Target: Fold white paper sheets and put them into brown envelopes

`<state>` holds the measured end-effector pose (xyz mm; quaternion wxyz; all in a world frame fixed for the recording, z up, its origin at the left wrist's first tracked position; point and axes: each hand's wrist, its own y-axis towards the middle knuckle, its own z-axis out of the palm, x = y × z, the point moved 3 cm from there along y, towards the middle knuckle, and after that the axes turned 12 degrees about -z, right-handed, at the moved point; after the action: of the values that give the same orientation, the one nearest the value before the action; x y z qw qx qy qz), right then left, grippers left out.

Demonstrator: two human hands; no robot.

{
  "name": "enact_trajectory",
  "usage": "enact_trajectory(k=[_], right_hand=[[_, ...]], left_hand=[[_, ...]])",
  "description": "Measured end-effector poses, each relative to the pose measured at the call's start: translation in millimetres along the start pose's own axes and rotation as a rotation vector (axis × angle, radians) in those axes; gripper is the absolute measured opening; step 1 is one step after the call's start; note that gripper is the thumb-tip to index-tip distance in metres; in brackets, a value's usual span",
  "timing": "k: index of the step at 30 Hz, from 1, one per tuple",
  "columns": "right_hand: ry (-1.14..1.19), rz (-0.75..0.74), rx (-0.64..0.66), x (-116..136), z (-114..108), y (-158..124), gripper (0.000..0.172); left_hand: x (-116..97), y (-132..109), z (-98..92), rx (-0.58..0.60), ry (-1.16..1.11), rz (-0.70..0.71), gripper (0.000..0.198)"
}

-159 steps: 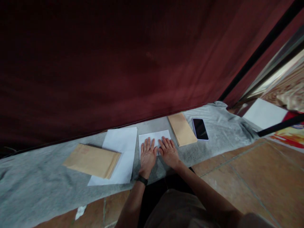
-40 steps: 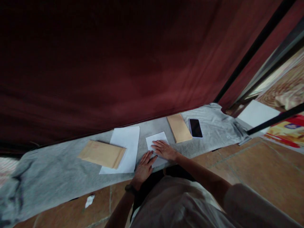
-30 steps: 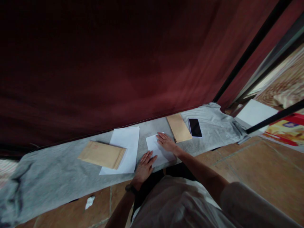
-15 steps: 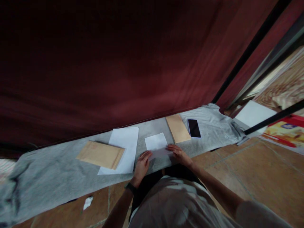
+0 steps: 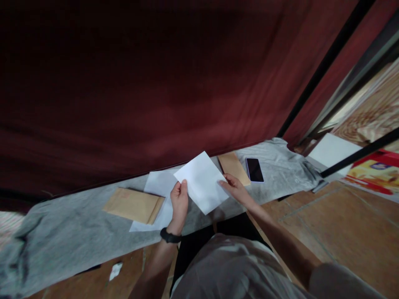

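A square white sheet of paper (image 5: 203, 182) is raised over the grey cloth, turned so that a corner points towards me. At its left side my left hand (image 5: 180, 201) pinches the edge, thumb on top. My right hand (image 5: 235, 187) grips the right side of the same sheet between thumb and fingers. Brown envelopes (image 5: 134, 204) lie to the left, partly on top of white paper (image 5: 158, 182). Just beyond my right hand is another brown envelope (image 5: 234, 167), partly hidden by the hand and the sheet.
A dark-screened phone (image 5: 254, 170) lies on the grey cloth (image 5: 75, 228) at the right. A red curtain (image 5: 174, 91) hangs behind the narrow surface. Black poles (image 5: 327, 70) and a red and yellow box (image 5: 375, 172) stand at the right. A crumpled white scrap (image 5: 115, 270) lies on the tiled floor.
The white sheet has been lifted off the cloth, opened out flat and turned cornerwise. Both hands have moved up with it, the left one also slightly to the left.
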<state>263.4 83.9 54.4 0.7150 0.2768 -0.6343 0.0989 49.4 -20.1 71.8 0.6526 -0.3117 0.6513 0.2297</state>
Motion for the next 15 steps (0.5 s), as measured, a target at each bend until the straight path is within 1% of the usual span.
enact_trajectory(k=[2, 6, 9, 11, 12, 13, 15], right_hand=[[0.061, 0.079, -0.057, -5.4, -0.4, -1.9, 0.039], [0.098, 0.174, -0.116, -24.8, -2.8, -8.2, 0.040], [0.069, 0.187, -0.127, -35.2, -3.4, -4.8, 0.038], [0.038, 0.160, -0.132, -38.4, -2.4, 2.1, 0.035], [0.022, 0.133, -0.141, -39.0, -1.7, 6.1, 0.032], [0.005, 0.102, -0.161, -39.3, -1.2, 9.9, 0.030], [-0.012, 0.057, -0.227, -40.3, -1.0, 14.6, 0.030]], left_hand=[[4.4, 2.4, 4.9, -0.010, -0.096, -0.070, 0.037], [26.2, 1.2, 6.8, 0.002, -0.237, -0.250, 0.041], [38.0, 2.2, 3.2, -0.012, -0.345, -0.421, 0.045], [37.0, 4.8, 1.6, -0.007, -0.417, -0.481, 0.046], [33.5, 6.1, 0.9, -0.003, -0.447, -0.465, 0.046], [28.6, 6.8, -0.5, -0.009, -0.463, -0.413, 0.044], [17.9, 5.0, -5.6, -0.060, -0.396, -0.228, 0.038]])
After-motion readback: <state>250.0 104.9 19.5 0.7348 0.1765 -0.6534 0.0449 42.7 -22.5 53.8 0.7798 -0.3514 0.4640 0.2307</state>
